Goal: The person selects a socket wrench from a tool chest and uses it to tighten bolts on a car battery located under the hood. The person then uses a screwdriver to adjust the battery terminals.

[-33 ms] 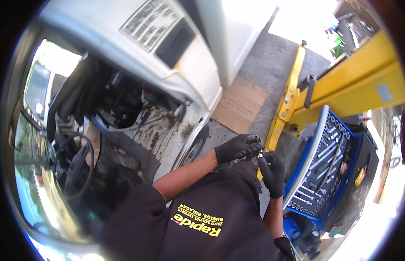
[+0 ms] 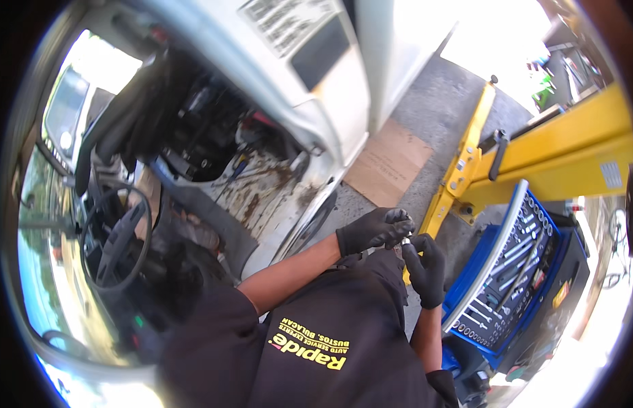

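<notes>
My two hands, in black gloves, meet in front of my body. The left hand [image 2: 376,230] comes in from the left with its fingers curled in a pinch. Close below and to the right, the right hand [image 2: 426,273] has its thumb and forefinger raised against the same spot. Between their fingertips sits a small shiny metal piece [image 2: 406,241], mostly covered by the gloves. Its exact kind is too small to make out. Both hands seem to grip it.
At right, a blue tool drawer [image 2: 490,299] holds sockets and wrenches beside a yellow lift post [image 2: 554,156] and its arm [image 2: 459,170]. Cardboard [image 2: 390,163] lies on the floor. To the left is an open vehicle cab with a steering wheel [image 2: 119,241] and a bare, dirty floor [image 2: 262,197].
The view has shifted, so the cab, cardboard and lift sit further right in the picture. My hands keep nearly the same pose around the metal piece.
</notes>
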Available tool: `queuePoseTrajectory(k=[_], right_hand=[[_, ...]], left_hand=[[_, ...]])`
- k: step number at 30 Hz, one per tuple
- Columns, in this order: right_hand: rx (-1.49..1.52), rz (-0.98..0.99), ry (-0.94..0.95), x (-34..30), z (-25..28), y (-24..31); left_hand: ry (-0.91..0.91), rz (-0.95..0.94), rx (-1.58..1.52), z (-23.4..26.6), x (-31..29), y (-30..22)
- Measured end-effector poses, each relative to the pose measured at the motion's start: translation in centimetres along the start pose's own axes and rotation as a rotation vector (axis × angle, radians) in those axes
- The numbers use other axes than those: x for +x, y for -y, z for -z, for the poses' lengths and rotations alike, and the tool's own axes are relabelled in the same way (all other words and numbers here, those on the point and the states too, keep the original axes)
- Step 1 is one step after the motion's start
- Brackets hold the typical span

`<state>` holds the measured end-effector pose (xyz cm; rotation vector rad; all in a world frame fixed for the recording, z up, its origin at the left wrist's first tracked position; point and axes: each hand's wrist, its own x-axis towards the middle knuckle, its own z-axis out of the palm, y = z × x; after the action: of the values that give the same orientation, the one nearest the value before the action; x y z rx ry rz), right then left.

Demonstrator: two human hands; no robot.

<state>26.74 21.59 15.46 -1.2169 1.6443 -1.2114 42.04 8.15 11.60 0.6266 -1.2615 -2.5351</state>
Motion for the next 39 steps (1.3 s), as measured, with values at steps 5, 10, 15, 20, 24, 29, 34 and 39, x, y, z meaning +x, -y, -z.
queuePoseTrajectory(k=[5,10,15,20,24,29,34,39], right_hand=[[-0.024,-0.004,0.186,1.4,-9.8,3.3],[0.048,-0.012,0.293,1.7,-15.8,4.3],[-0.024,0.017,0.426,2.6,-17.9,5.4],[-0.073,0.146,0.528,3.3,-19.2,5.9],[-0.077,0.252,0.586,3.3,-19.2,5.3],[0.13,0.063,0.467,1.0,-19.7,3.8],[-0.096,0.001,0.289,-1.0,-17.9,1.1],[-0.093,-0.46,-0.03,-9.6,-11.0,-9.0]], left_hand=[[-0.191,-0.038,-0.07,5.9,-10.6,-1.3],[-0.284,-0.121,-0.222,8.9,-16.8,0.2],[-0.283,-0.201,-0.357,10.3,-19.6,0.9],[-0.247,-0.113,-0.358,11.6,-22.0,0.2],[-0.272,-0.081,-0.234,11.6,-22.8,-0.2],[-0.228,-0.117,-0.194,11.4,-21.9,0.5],[-0.373,0.092,0.163,11.1,-19.9,1.4],[-0.35,0.317,0.408,10.5,-18.3,4.7]])
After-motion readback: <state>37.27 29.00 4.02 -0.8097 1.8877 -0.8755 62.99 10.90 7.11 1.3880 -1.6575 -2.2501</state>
